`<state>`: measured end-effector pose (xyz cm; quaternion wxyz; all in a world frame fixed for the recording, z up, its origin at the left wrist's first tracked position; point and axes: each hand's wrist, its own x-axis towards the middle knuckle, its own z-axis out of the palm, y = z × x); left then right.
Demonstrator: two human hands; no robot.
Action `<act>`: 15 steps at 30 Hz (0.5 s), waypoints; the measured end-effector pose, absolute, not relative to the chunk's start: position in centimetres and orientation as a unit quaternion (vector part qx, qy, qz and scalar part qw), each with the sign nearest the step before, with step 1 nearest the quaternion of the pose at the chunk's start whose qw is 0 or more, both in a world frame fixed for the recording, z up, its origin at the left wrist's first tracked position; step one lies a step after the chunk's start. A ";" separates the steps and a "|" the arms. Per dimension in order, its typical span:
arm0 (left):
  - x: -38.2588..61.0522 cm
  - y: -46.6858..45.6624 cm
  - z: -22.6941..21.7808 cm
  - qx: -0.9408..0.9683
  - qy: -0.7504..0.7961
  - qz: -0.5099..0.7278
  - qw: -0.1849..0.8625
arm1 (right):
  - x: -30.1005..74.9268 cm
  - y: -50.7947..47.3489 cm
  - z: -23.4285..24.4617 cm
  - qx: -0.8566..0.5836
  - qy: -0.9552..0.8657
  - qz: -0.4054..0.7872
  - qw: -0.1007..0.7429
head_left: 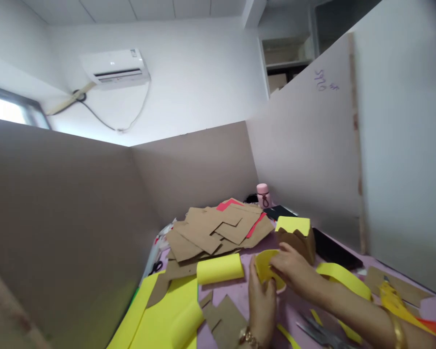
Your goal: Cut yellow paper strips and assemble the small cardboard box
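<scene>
- We see both hands meeting on a small round yellow paper piece [265,265], low and right of centre on the pink-purple tabletop [240,291].
- Left hand [262,303]: comes up from the bottom edge, gold watch on the wrist, fingers extended upward along the left edge of the yellow piece, touching it. Thumb is hidden, so we cannot tell whether it pinches the piece or only steadies it.
- Right hand [294,271]: comes in from the lower right, gold bangle on the forearm, fingers curled over the right side of the yellow piece, closed on its edge.
- Just behind the right hand: a brown cardboard box shape with a yellow paper top [296,237], touching or nearly touching the knuckles; we cannot tell which.
- Left of the hands: a rolled yellow paper tube [220,269] lying flat, near but apart.
- Further back: a loose heap of brown cardboard cut-outs [214,230] with red paper showing between them.
- Behind the heap: a small pink bottle [263,195] upright against the partition.
- Bottom left: large yellow paper sheets [160,315], brown offcuts on them.
- Bottom right: grey scissors [318,333] on the table, just beside the right forearm.
</scene>
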<state>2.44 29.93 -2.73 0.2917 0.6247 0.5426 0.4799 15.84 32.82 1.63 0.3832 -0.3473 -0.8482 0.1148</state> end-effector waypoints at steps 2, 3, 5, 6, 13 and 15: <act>2.6 28.7 -1.7 0.650 0.546 0.455 0.268 | 15.9 31.7 1.8 -0.362 -0.836 0.126 0.392; 2.6 28.0 -1.0 0.665 0.543 0.445 0.254 | 16.1 30.9 2.0 -0.369 -0.829 0.137 0.397; 2.9 26.3 0.5 0.698 0.537 0.422 0.213 | 16.7 28.8 2.3 -0.372 -0.812 0.178 0.414; 3.1 25.3 1.2 0.714 0.541 0.404 0.183 | 16.9 27.6 2.4 -0.371 -0.793 0.219 0.431; 5.7 18.5 3.0 0.766 0.596 0.223 -0.092 | 18.1 19.8 0.4 -0.447 -0.529 0.472 0.545; 6.6 17.0 2.6 0.767 0.595 0.202 -0.133 | 18.4 18.3 -0.8 -0.448 -0.476 0.521 0.549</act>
